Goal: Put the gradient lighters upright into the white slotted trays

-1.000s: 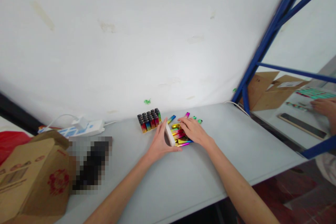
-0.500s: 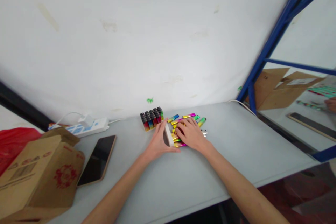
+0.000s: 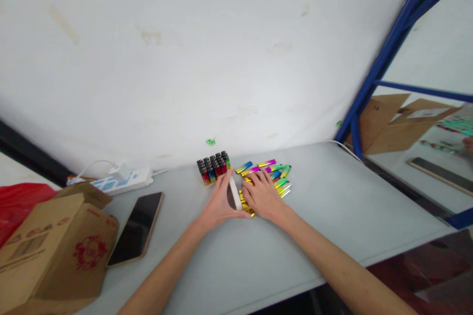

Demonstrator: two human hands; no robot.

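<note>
My left hand (image 3: 220,203) is wrapped round a small white-edged box (image 3: 235,194) that stands on its side on the grey table. Several shiny, colourful lighters (image 3: 284,183) lie loose to the right of the box. Over the ones nearest the box rests my right hand (image 3: 263,194), its fingers spread and bent; the fingertips touch the lighters. Behind my left hand, a block of upright lighters with black tops (image 3: 213,167) stands in rows.
A phone (image 3: 136,229) and a cardboard box (image 3: 55,251) are on the left, with a white power strip (image 3: 127,180) behind. At right rises a blue metal frame (image 3: 384,54); beyond it are an open carton (image 3: 402,125), another phone (image 3: 443,174) and part of a person's hand.
My right hand has shifted slightly left towards the box, and the lighters under and beside it lie differently. My left hand still holds the box.
</note>
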